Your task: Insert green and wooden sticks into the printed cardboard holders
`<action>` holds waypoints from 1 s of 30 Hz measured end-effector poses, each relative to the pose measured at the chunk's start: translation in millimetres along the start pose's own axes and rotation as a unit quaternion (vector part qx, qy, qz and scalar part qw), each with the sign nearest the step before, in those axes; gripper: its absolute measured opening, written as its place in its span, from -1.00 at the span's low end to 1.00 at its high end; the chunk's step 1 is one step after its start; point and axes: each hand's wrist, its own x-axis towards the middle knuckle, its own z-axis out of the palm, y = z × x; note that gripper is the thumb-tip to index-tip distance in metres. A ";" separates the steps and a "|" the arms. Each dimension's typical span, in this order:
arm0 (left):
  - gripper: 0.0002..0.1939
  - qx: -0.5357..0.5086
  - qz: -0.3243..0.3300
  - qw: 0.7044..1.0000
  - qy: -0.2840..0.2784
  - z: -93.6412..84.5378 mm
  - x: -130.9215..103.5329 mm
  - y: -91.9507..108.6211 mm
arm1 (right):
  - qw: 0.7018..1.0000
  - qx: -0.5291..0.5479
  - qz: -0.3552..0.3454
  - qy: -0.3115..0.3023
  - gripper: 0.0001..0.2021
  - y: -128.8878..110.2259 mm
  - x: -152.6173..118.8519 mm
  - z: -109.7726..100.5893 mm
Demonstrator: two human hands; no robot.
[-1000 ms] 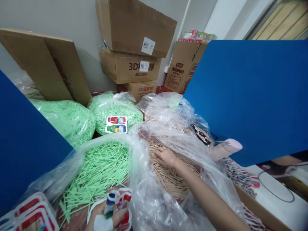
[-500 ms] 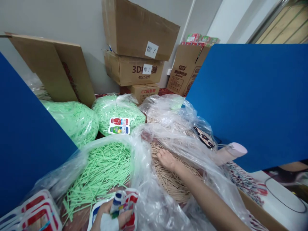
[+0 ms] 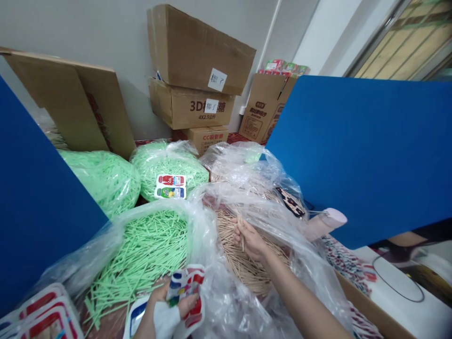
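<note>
My right hand (image 3: pixel 252 241) is raised a little over the open bag of beige sticks (image 3: pixel 231 254), its fingers pinching a few thin beige sticks (image 3: pixel 240 230) that point upward. At the lower middle, my left hand (image 3: pixel 169 306), with a white wrapping near the thumb, is closed on a printed packet (image 3: pixel 196 278) in red, white, blue and green. The packet's lower part is covered by my fingers. Left of the beige sticks, light green sticks (image 3: pixel 155 249) lie loose in an open clear bag. A white-rimmed pack (image 3: pixel 136 315) lies beneath my left wrist.
Stacked red-and-white packs (image 3: pixel 49 315) lie at lower left. Behind are filled bags of green sticks (image 3: pixel 102 176), with a bottle-print pack (image 3: pixel 171 180) on one. Cardboard boxes (image 3: pixel 197 52) stand along the wall. Blue panels (image 3: pixel 363 150) flank both sides. A pale cylinder (image 3: pixel 328 221) stands right.
My right hand has lifted out of the beige sticks with a few of them between its fingers. My left hand keeps its hold on the packet. The view has shifted slightly.
</note>
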 end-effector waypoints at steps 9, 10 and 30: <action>-0.77 0.044 0.061 0.997 -0.007 8.9 10.3 29.7 | 0.952 0.271 -0.110 0.084 -0.78 -97.6 -37.1 62.3; -0.79 0.060 0.074 0.995 -0.003 9.2 10.2 32.4 | 0.950 0.266 -0.139 0.081 -0.80 -106.1 -42.2 70.7; -0.81 0.174 0.216 0.960 0.047 -17.8 14.1 39.6 | 0.963 -0.064 -0.261 0.018 -0.47 -110.6 -59.9 82.4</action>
